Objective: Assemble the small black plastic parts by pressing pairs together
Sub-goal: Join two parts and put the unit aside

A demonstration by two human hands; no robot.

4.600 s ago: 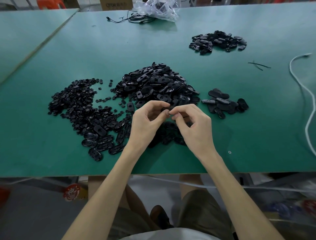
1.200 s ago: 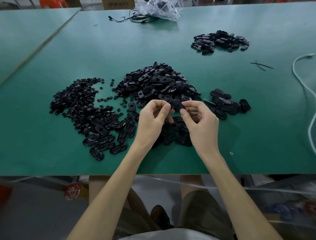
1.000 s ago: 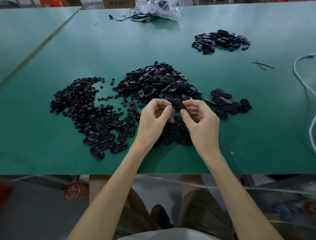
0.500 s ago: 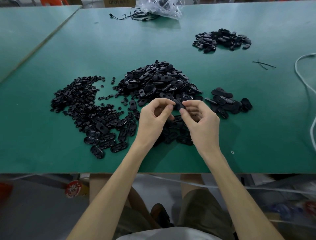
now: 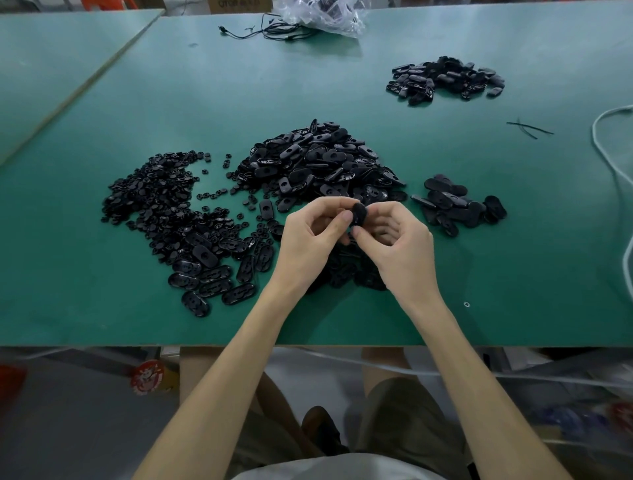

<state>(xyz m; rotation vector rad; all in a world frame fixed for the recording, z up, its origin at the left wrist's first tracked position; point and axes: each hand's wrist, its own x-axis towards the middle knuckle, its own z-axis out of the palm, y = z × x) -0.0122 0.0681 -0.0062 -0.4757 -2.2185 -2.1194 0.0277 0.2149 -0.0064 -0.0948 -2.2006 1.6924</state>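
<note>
Black plastic piece [image 5: 358, 214] sits pinched between both hands above the green table [image 5: 513, 240]. Left hand [image 5: 310, 245] and right hand [image 5: 397, 250] curl their fingers tight on it. Big pile of pieces [image 5: 315, 164] lies just behind.

Cardboard box [image 5: 239, 4] print cut off, illegible, round red sticker [image 5: 148, 378] txt unreadable

Spotted a crumpled clear bag [image 5: 322, 15] at the green worktop's [image 5: 239, 85] far edge, thin black cable [image 5: 260, 31] beside it, white cord [image 5: 594, 128] along the right.
</note>
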